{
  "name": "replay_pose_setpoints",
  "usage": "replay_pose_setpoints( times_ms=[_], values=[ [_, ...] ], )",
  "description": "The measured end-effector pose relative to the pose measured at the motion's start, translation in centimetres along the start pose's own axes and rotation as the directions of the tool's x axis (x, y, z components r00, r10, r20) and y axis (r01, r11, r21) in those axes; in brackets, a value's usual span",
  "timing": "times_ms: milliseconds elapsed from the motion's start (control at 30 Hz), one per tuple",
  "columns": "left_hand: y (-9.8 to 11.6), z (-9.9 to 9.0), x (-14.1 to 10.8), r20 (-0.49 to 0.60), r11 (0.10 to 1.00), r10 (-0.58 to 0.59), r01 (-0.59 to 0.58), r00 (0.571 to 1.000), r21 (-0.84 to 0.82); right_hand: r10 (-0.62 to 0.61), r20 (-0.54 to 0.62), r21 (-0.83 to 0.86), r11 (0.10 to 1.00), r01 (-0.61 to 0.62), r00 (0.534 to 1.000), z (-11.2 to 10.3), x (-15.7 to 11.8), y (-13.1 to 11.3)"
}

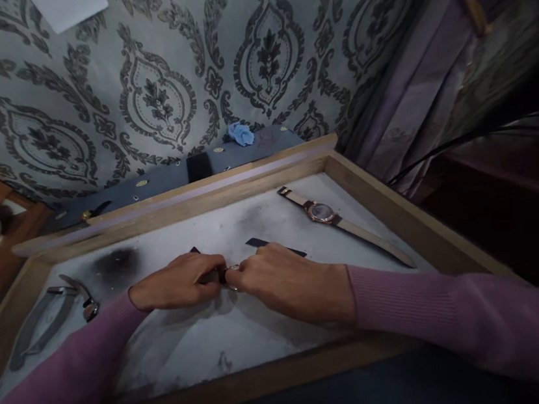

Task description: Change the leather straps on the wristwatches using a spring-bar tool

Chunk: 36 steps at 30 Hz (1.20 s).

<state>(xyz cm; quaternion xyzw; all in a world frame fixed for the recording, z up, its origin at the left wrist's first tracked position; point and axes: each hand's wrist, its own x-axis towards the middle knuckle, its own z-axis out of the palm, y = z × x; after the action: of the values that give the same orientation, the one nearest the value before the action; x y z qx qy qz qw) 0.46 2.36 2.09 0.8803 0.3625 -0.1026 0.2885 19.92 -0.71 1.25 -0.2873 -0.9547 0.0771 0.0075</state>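
Note:
My left hand (181,281) and my right hand (284,282) meet near the middle of a framed white board. Between their fingertips is a small dark piece with a shiny metal rim (232,269), mostly covered; it looks like a wristwatch. Both hands are closed on it. A dark tip (195,250) shows behind the left hand. Just beyond the right hand lies a flat dark strip (257,242), partly hidden by that hand. Farther right, a wristwatch (321,212) with a brown and beige strap lies stretched out. Left of my left forearm rests a grey-handled tool like pliers (43,321).
A raised wooden frame (379,215) borders the white board (195,362). Behind it, on dark blue cloth, are a black flat object (199,167) and a crumpled light blue piece (241,134). A patterned wall rises at the back; a curtain (400,107) hangs right.

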Motion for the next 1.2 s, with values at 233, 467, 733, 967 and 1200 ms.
replay_pose_setpoints(
  times_ms=[233, 467, 733, 967, 1200],
  values=[
    [-0.6, -0.3, -0.1, 0.035, 0.996, 0.076, -0.078, 0.996, 0.045, 0.007, -0.054, -0.007, 1.000, -0.007, 0.999, 0.6, 0.0, 0.4],
    [0.0, -0.3, -0.1, 0.012, 0.984, 0.130, -0.131, 0.991, 0.119, 0.014, -0.008, 0.022, 1.000, -0.013, 1.000, 0.1, -0.1, 0.6],
    [-0.4, -0.4, 0.4, 0.020, 0.944, 0.173, -0.172, 0.985, 0.281, 0.034, 0.060, 0.035, 0.999, -0.036, 0.998, -0.3, 0.0, 1.1],
    [-0.8, -0.3, 0.5, 0.017, 0.957, 0.195, -0.194, 0.981, 0.217, 0.023, 0.015, 0.013, 1.000, -0.023, 1.000, 0.3, -0.1, 1.1],
    [-0.6, -0.4, 0.7, 0.024, 0.968, 0.184, -0.185, 0.983, 0.171, 0.067, 0.018, 0.036, 0.997, -0.068, 0.998, 0.1, -0.2, 0.5]
  ],
)
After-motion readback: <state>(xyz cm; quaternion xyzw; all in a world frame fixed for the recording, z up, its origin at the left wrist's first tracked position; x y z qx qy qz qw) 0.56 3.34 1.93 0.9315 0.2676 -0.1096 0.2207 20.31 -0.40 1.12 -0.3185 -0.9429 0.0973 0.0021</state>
